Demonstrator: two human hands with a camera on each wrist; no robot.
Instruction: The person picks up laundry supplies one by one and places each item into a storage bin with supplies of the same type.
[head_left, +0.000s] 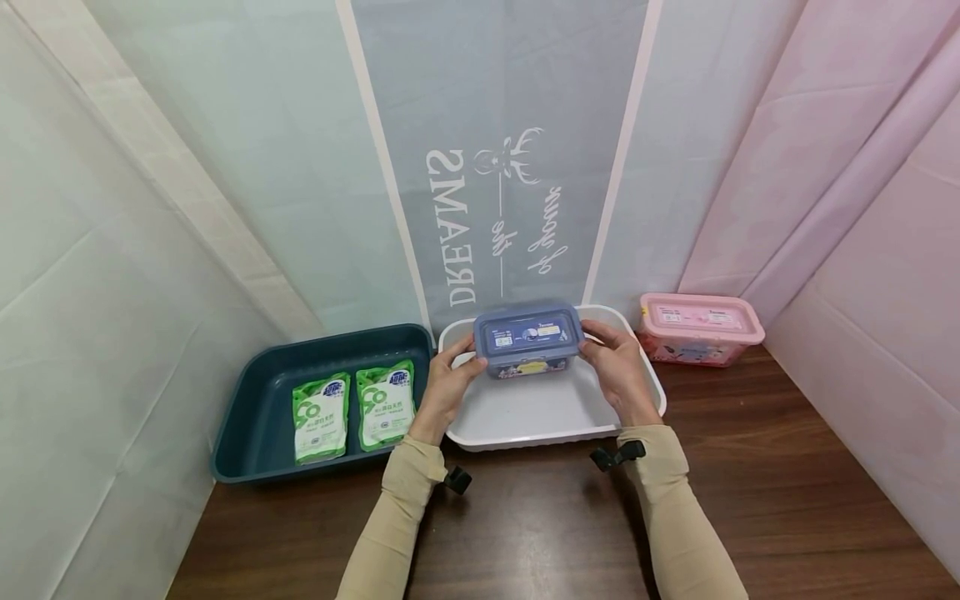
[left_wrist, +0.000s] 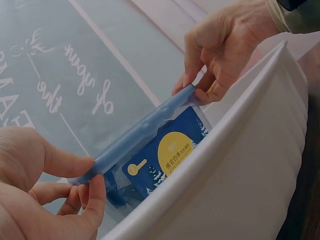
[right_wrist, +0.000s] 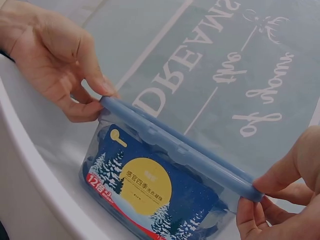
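Note:
A blue-lidded plastic box of laundry capsules is held between both hands, inside the white tray near its back. My left hand pinches the left end of the lid rim, thumb above and fingers below. At the opposite end my right hand grips the rim the same way. In the right wrist view the box's clear front shows a dark blue label with a yellow circle and snowy trees. Whether its base touches the tray floor I cannot tell.
Left of the white tray stands a dark teal tray holding two green-and-white pouches, one a left pouch, the other a right pouch. A pink-lidded box sits on the wooden table at right. Fabric curtains hang behind.

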